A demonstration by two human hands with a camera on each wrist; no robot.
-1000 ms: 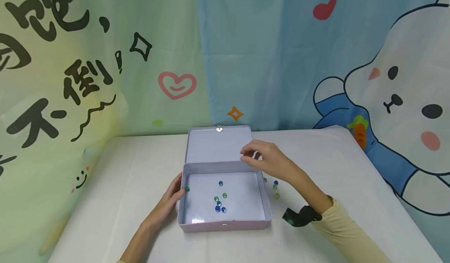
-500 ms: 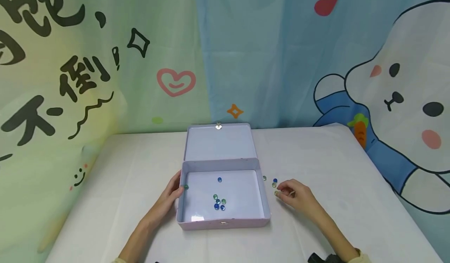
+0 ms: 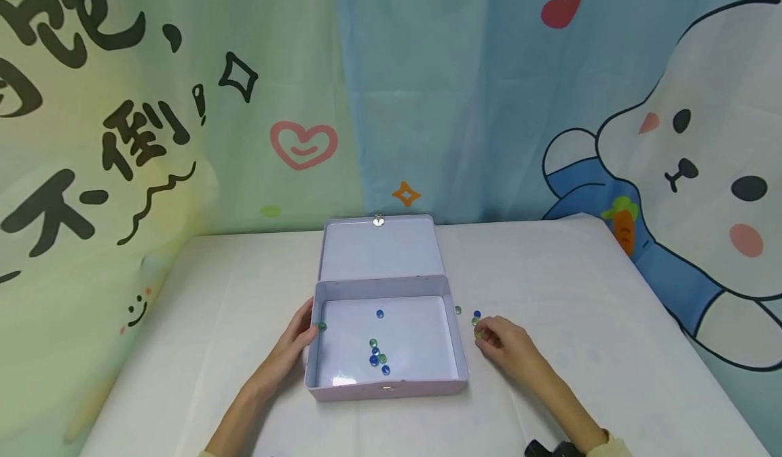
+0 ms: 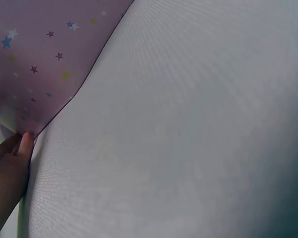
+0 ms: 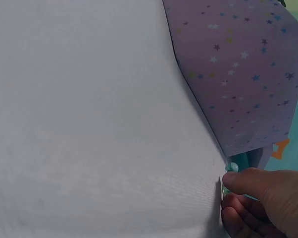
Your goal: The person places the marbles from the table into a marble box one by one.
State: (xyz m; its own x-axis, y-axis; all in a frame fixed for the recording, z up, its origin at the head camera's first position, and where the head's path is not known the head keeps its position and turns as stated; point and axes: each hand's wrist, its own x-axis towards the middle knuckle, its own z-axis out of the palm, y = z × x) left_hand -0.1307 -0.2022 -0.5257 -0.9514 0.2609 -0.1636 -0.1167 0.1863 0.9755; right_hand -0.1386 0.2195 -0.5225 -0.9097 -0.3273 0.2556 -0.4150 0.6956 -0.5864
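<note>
Marbles lie in two groups: several blue and green ones inside the open tin (image 3: 452, 348), clustered near its front middle (image 3: 376, 356) with a single blue one (image 3: 380, 314) further back, and a few loose ones (image 3: 476, 317) on the white surface (image 3: 580, 294) just to the right of the tin. The right hand (image 3: 507, 345) rests on the surface beside that loose group, its fingers (image 5: 243, 182) curled and pinching a greenish marble (image 3: 478, 334) against the cloth; the right wrist view shows the thumb and fingertips closed round it, close to the tin's star-printed outer wall (image 5: 238, 64). The left hand (image 3: 290, 348) lies against the tin's left wall, fingers together and fairly straight, touching the rim, with one green marble (image 3: 322, 326) just at the fingertips inside the corner. In the left wrist view the fingertips (image 4: 25, 144) press on the pink starred side of the tin. The lid (image 3: 379, 250) lies open flat behind the tray, clasp at its far edge. A cartoon rabbit curtain (image 3: 702, 158) hangs behind.
</note>
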